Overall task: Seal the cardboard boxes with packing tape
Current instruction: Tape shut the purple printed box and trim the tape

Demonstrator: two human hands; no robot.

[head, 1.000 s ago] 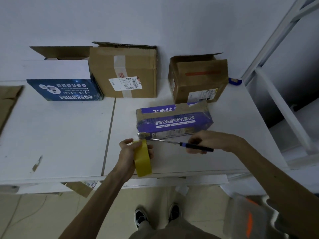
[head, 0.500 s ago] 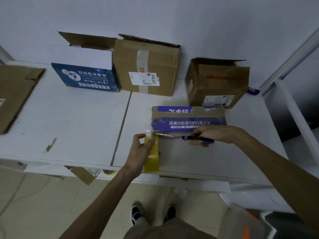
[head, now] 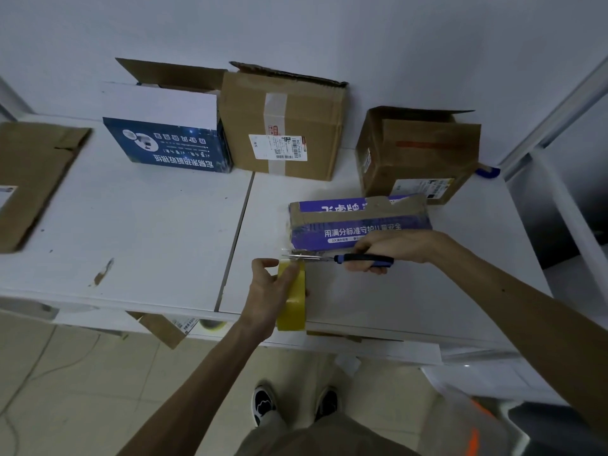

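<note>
Gripping the yellow tape roll (head: 291, 302), the left hand (head: 267, 291) curls its fingers round it just in front of the purple box (head: 358, 222), off the box's left corner. The right hand (head: 393, 248), touching the box's front face, holds the scissors (head: 332, 258) by their dark handles, blades pointing left over the roll. The table (head: 148, 245) edge runs under the roll. Bare tabletop spreads left of the box. Three brown boxes (head: 283, 126) stand well behind it.
</note>
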